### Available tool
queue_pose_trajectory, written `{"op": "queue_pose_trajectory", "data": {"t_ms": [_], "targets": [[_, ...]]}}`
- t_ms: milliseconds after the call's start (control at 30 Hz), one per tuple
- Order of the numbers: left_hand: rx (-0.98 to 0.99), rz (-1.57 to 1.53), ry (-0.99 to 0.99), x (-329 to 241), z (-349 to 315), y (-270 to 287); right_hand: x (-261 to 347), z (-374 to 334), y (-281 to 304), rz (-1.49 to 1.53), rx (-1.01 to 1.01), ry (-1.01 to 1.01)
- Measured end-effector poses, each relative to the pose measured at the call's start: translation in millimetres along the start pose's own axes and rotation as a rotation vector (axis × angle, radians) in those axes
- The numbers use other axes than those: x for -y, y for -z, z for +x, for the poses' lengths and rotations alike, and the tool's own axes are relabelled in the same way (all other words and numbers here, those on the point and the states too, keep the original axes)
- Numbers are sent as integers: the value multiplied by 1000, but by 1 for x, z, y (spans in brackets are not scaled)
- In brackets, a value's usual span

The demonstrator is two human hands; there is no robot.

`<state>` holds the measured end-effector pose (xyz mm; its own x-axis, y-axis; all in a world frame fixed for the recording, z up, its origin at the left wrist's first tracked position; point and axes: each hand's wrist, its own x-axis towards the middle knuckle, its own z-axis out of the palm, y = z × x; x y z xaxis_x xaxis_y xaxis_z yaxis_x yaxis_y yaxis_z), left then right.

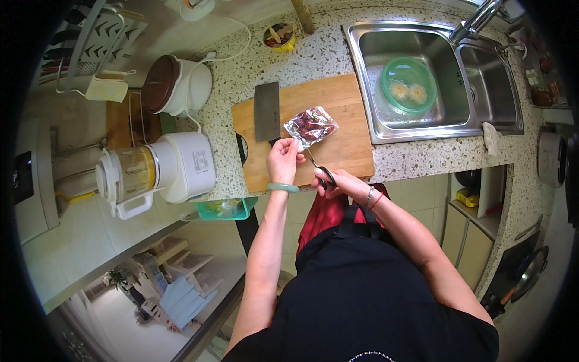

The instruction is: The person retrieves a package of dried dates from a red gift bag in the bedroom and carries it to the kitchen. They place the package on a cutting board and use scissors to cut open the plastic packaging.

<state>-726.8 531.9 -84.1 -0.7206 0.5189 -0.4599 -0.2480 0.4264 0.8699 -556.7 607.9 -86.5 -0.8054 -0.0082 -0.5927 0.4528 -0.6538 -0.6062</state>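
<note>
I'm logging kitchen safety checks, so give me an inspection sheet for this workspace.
Surface: speckled countertop; wooden cutting board lies on it.
Job's things: shiny foil packet with dark red contents, on the board; black-handled scissors, blades toward it.
Clutter: cleaver left of the packet, blade past the board's far edge; yellow cup of small items beyond.
Grips: left grip pinches the packet's near corner; right grip holds the scissors.
Cables: white cable loops near the white pot.
Surroundings: steel sink at right, green bowl inside.
</note>
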Motion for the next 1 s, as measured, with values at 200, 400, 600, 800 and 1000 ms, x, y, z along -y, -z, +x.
{"op": "queue_pose_trajectory", "data": {"t_ms": [200, 400, 600, 800, 1000], "targets": [[44, -22, 32, 3, 0, 2, 3, 13, 3, 20, -22, 5], [72, -36, 35, 3, -2, 6, 4, 18, 4, 2, -17, 5], [76, -60, 7, 7, -1, 6, 2, 19, 0, 66, -48, 8], [90, -28, 0, 7, 0, 8, 3, 19, -1, 126, -65, 19], [93, -50, 25, 9, 2, 9, 5, 19, 2, 107, -97, 5]]}}
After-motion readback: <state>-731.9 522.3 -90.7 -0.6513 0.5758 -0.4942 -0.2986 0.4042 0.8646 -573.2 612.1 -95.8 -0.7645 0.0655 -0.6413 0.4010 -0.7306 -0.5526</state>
